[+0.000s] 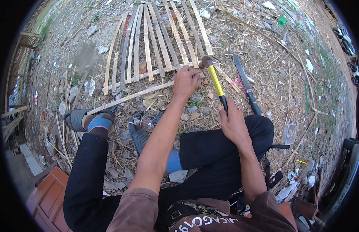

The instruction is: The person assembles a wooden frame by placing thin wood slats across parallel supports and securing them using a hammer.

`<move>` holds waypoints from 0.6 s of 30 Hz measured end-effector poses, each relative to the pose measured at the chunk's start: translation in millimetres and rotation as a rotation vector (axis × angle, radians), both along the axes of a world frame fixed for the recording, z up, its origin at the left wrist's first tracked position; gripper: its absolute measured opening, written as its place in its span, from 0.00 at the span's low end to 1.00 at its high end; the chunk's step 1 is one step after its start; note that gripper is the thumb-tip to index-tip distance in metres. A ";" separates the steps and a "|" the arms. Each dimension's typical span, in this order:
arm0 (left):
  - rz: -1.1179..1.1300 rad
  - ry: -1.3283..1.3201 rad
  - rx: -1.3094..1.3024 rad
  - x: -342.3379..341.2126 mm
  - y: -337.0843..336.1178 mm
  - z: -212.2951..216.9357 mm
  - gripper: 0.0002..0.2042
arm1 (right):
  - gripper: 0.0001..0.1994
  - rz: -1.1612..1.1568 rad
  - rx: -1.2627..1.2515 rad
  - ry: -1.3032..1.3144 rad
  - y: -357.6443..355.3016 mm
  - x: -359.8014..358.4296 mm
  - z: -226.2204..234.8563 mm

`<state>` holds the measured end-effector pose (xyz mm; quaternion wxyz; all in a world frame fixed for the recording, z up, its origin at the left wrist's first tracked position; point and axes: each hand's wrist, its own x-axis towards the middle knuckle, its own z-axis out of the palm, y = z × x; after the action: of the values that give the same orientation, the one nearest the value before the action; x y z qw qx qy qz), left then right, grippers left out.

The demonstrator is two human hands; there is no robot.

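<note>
My left hand (pixel 185 83) is closed at the right end of a long pale wooden slat (pixel 137 94). Any smaller thing between those fingertips is hidden. The slat's other end lies by my left sandal (pixel 76 120). My right hand (pixel 233 120) grips a hammer (pixel 215 80) by its black and yellow handle. Its brown metal head is close beside my left fingertips. Ahead, several thin wooden slats (pixel 147 40) fan out side by side over a cross slat (pixel 162 71).
A long knife (pixel 243 75) with a black handle lies right of the hammer. Dry straw, stones and litter cover the ground. A clear plastic box (pixel 289 133) sits near my right knee. Reddish-brown wooden panelling (pixel 52 195) is at lower left, and parked motorbikes (pixel 345 40) stand far right.
</note>
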<state>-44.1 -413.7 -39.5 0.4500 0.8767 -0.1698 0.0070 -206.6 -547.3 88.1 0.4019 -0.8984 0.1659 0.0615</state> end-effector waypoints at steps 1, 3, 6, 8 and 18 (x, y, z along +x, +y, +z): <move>0.003 -0.022 0.010 -1.1 1.4 -0.3 0.08 | 0.09 -0.022 0.023 0.009 -0.5 1.6 10.2; 0.004 -0.040 0.017 1.2 0.4 0.6 0.09 | 0.10 -0.068 0.060 -0.003 0.7 5.9 28.4; 0.027 0.050 0.048 1.8 -1.4 8.3 0.07 | 0.10 -0.006 -0.041 -0.051 1.4 -0.3 -4.3; 0.009 0.019 0.031 7.5 -9.1 10.5 0.07 | 0.11 0.046 -0.063 -0.016 -5.0 -1.0 -11.0; 0.046 0.099 0.090 -4.5 -6.5 11.0 0.06 | 0.11 0.033 -0.051 0.003 -1.1 3.4 -9.5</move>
<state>-48.6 -420.3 -28.5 0.4178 0.8989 -0.1275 -0.0338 -203.2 -548.4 78.6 0.3775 -0.9109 0.1533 0.0651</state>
